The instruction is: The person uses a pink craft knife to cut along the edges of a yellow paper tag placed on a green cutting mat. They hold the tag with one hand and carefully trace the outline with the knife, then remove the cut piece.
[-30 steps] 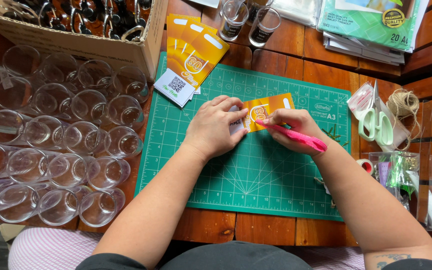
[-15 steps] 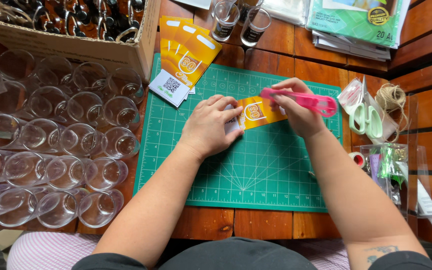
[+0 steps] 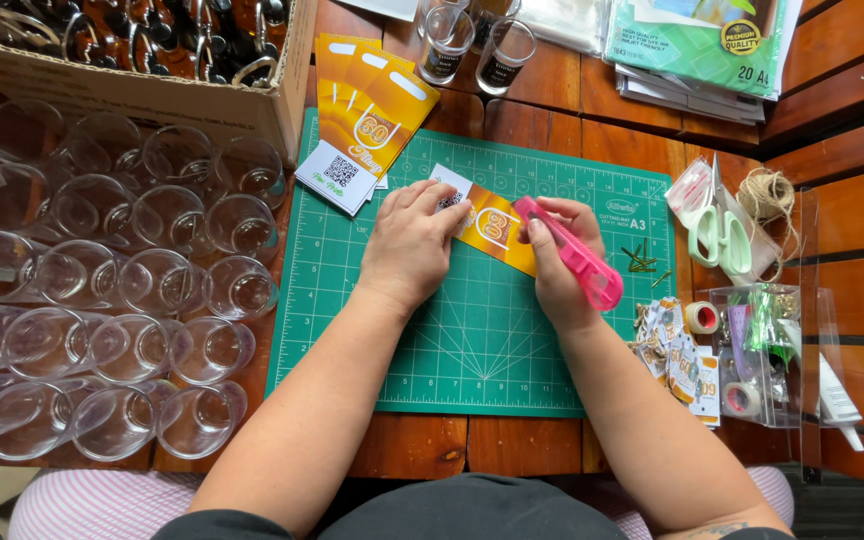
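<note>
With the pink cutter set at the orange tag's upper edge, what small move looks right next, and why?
Probably a short pull of the pink cutter down across the orange tag. The right hand has its tip at the tag's upper edge, the left hand presses the tag flat on the green cutting mat, and no cut shows yet.

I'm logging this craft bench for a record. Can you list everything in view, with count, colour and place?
cutting mat: one, green, table centre
orange card: one, on mat, between both hands
pink cutter: one, in right hand
card stack: several, orange, mat's top left
glass cups: many, clear, left
cardboard box: one, brown, top left
scissors: one, pale green, right
twine: one ball, tan, right
left hand: pressing card
right hand: gripping cutter
</note>
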